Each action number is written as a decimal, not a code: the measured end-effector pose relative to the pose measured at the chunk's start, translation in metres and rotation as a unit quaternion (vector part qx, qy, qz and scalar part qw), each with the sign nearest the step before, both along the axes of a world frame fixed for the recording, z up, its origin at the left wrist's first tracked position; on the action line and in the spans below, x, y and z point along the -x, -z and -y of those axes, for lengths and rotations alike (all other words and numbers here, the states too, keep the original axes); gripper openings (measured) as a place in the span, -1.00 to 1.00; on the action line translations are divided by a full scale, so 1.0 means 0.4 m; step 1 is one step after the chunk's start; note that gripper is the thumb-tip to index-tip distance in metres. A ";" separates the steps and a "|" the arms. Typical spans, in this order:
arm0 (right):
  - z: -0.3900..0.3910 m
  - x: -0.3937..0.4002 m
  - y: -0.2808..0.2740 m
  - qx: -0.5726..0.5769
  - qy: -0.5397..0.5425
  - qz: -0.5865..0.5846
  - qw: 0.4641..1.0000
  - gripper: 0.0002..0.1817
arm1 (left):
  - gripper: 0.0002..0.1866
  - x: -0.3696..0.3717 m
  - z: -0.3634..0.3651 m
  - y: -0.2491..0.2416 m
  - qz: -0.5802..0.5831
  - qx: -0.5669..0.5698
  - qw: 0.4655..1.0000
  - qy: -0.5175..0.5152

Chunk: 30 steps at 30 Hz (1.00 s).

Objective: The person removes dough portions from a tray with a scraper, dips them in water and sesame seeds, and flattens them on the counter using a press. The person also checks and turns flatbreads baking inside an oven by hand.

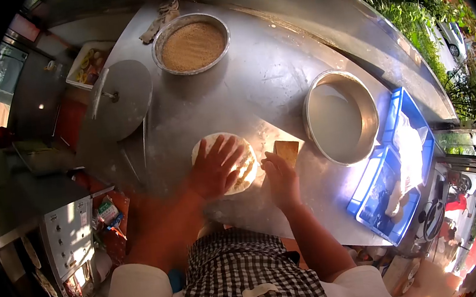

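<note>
A round, flat piece of pale dough (246, 173) lies on the metal table. My left hand (214, 167) rests on top of it, palm down with the fingers spread, hiding much of its surface. Just right of the dough is my right hand (278, 173), its fingers bent near the dough's edge. Whether those fingers hold anything is too small to tell. A flat, brownish rectangular piece (287, 151) lies beside the right hand's fingertips, partly behind them.
On the metal table (244, 101) stand a bowl of brown crumbly material (193, 46), a deep round pan of cloudy liquid (336, 116), and a round metal lid (122, 99). Blue baskets (370, 192) with a white bag (410, 153) are at the right. A cloth (160, 22) lies behind.
</note>
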State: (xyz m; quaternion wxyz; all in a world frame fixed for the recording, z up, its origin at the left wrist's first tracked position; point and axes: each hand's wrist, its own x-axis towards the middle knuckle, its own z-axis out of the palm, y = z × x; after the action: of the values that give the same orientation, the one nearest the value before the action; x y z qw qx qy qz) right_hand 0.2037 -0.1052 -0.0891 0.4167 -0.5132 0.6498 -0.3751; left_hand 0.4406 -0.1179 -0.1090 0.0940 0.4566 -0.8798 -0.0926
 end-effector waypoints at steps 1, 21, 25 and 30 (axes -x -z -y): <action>0.012 -0.007 -0.006 0.003 -0.002 -0.002 1.000 -0.62 | -0.23 0.004 -0.026 0.013 0.004 -0.074 0.997 -0.009; 0.026 -0.137 0.011 -0.353 0.107 0.426 0.826 -0.52 | -0.17 -0.085 -0.211 -0.008 -0.059 -0.163 0.985 -0.004; 0.005 -0.153 -0.039 -0.315 0.038 0.365 0.875 -0.48 | -0.17 -0.093 -0.205 -0.062 -0.064 -0.127 0.990 0.024; -0.041 -0.155 0.008 -0.242 -0.012 0.231 0.942 -0.44 | -0.12 -0.119 -0.219 0.003 -0.072 -0.120 0.990 0.035</action>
State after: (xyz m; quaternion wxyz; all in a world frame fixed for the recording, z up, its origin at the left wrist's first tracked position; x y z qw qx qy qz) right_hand 0.2658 -0.0887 -0.0924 0.6715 -0.3041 0.6005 -0.3098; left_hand 0.4882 -0.0303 -0.1101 0.0978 0.4259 -0.8686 -0.2336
